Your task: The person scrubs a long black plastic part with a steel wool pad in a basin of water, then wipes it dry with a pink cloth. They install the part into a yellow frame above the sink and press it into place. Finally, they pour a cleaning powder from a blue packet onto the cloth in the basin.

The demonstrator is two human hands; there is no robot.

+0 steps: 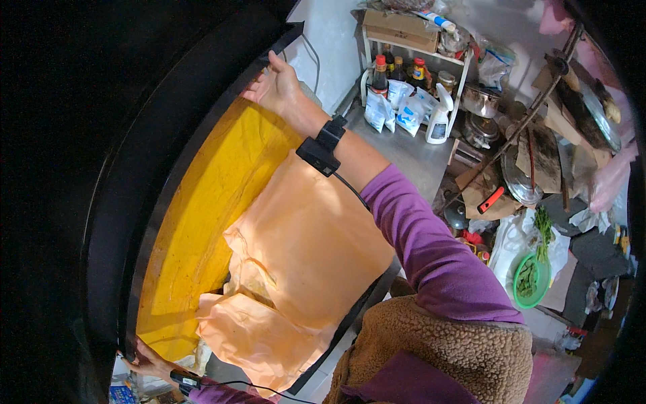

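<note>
A large black panel (pixel 166 166) with a dark rim, bent-looking from the lens, fills the left side. My right hand (pixel 275 86) is palm up at its upper end, thumb apart, the other fingers partly hidden at the rim. At the lower end my left hand (pixel 151 362) grips the same rim, its fingers partly hidden. Between the hands lies a yellow surface (pixel 212 222) with dark marks. Nearer to me, a creased peach-coloured sheet (pixel 313 242) overlaps the yellow surface; its lower part is crumpled and folded.
A white rack (pixel 414 48) with bottles, bags and a spray bottle (pixel 438 121) stands on a metal counter (pixel 388 151). Pots, glass lids, cardboard and a long stick (pixel 535 103) crowd the right. A green basket (pixel 532 283) holds leaves. Thin cables run from both wrist devices.
</note>
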